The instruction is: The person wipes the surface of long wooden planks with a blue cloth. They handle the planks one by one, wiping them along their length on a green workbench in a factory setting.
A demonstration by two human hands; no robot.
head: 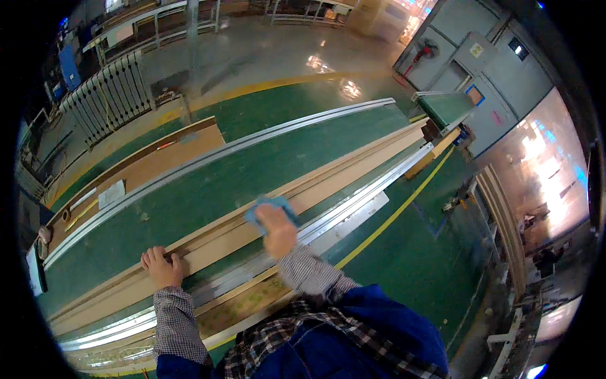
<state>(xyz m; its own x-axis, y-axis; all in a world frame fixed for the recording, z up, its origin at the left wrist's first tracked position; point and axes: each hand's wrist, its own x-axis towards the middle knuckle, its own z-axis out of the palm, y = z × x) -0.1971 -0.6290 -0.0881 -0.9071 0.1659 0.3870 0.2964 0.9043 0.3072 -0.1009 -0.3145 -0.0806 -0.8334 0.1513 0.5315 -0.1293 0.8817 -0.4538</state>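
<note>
A long, light-brown profiled board [227,229] lies lengthwise on a green conveyor belt [189,199]. My right hand [278,232] presses a blue cloth [287,205] onto the board near its middle; the hand is a little blurred. Further left, my left hand [163,269] rests on the same board, with its fingers over the far edge and the thumb on the near side. Whether that hand grips the board firmly cannot be told.
Metal rails [326,222] run along both sides of the belt. Beyond the far rail, a brown shelf [189,144] holds a pencil, paper and a tape roll. Another green conveyor [447,106] stands past the belt's far end. Long strips [504,227] lie at right.
</note>
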